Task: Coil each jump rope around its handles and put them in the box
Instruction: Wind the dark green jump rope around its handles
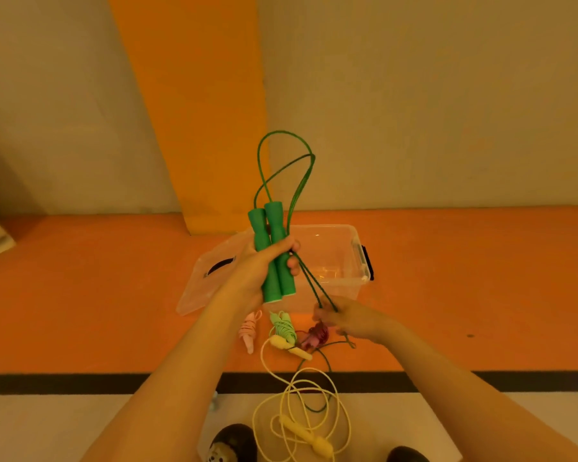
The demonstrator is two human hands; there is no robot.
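Observation:
My left hand (259, 265) grips both dark green handles (271, 253) of a jump rope side by side, held upright above the floor. Its green cord (286, 168) loops up above the handles, and two strands run down to my right hand (349, 320), which pinches them lower right. The clear plastic box (341, 258) sits open on the orange floor behind my hands. In front of it lie a coiled pink rope (249, 330), a coiled light green rope (282, 328), a coiled dark red rope (316, 336), and an uncoiled yellow rope (301, 408).
The box's clear lid (207, 281) lies flat to the left of the box. A wall with an orange stripe (194, 111) stands behind. A black line (481, 380) crosses the floor. My shoes (231, 443) show at the bottom edge.

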